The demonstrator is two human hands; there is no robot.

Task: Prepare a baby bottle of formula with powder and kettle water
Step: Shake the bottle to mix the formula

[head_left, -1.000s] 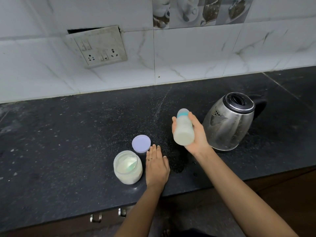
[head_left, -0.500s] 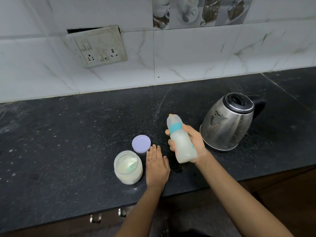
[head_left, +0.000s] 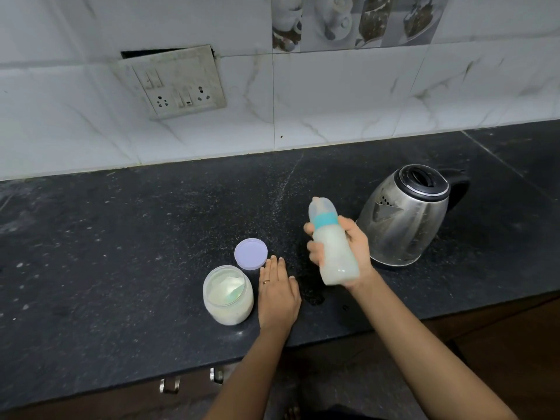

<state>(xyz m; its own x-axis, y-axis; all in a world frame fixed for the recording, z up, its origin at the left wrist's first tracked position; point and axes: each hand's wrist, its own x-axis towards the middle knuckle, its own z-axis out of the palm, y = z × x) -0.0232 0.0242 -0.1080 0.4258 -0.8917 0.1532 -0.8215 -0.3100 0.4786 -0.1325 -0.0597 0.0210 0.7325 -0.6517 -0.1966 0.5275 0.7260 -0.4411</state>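
Note:
My right hand point(head_left: 353, 253) grips a baby bottle point(head_left: 331, 244) above the counter. The bottle holds milky white liquid, has a teal collar and a clear cap, and leans slightly to the left. My left hand point(head_left: 277, 291) rests flat on the black counter point(head_left: 121, 237), fingers straight, holding nothing. To its left stands an open jar of white formula powder point(head_left: 228, 294) with a pale green scoop inside. The jar's lilac lid point(head_left: 251, 253) lies just behind it. A steel kettle point(head_left: 403, 216) with a black lid and handle stands to the right of the bottle.
A white tiled wall with a switch and socket plate point(head_left: 178, 83) backs the counter. A dark wet patch point(head_left: 312, 295) lies on the counter between my hands. Cabinet handles point(head_left: 169, 384) show below the counter's front edge.
My right hand swung the bottle from a steeply tipped, foreshortened pose to nearly upright, nipple end up, and carried it left and toward me. My left hand stayed flat on the counter.

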